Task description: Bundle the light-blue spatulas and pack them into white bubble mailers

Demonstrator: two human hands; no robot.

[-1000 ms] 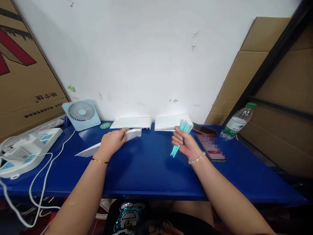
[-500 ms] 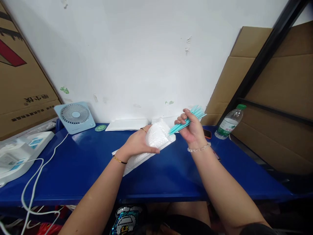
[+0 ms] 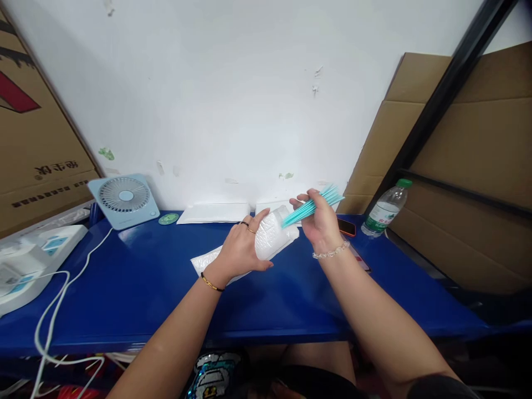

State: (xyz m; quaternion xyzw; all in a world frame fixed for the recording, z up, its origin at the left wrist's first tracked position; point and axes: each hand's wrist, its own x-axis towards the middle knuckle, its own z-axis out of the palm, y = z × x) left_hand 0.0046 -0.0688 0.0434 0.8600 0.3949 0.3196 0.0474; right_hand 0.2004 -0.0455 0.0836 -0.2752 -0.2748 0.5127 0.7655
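My left hand (image 3: 245, 244) is closed around a white bubble mailer (image 3: 272, 235), thumb along its near side and fingers over the top. The mailer bulges, and its mouth faces right. Between the thumb and fingers of my right hand (image 3: 319, 219) is a bundle of thin turquoise sticks (image 3: 306, 212), slanting down to the left. The bundle's lower ends are at the mailer's mouth; I cannot tell how far inside they reach. The other ends fan out past my right hand.
On the blue table (image 3: 145, 293) stand a light blue fan (image 3: 127, 197) and a white power strip (image 3: 62, 249) with cables. White mailers (image 3: 214, 213) lie along the wall. A phone (image 3: 346, 227) and a water bottle (image 3: 384, 213) are at the right, near cardboard (image 3: 399, 127).
My left hand has shifted right along the mailer, nearer its mouth, with its fingers more spread. My right hand and the turquoise sticks have moved slightly left and down.
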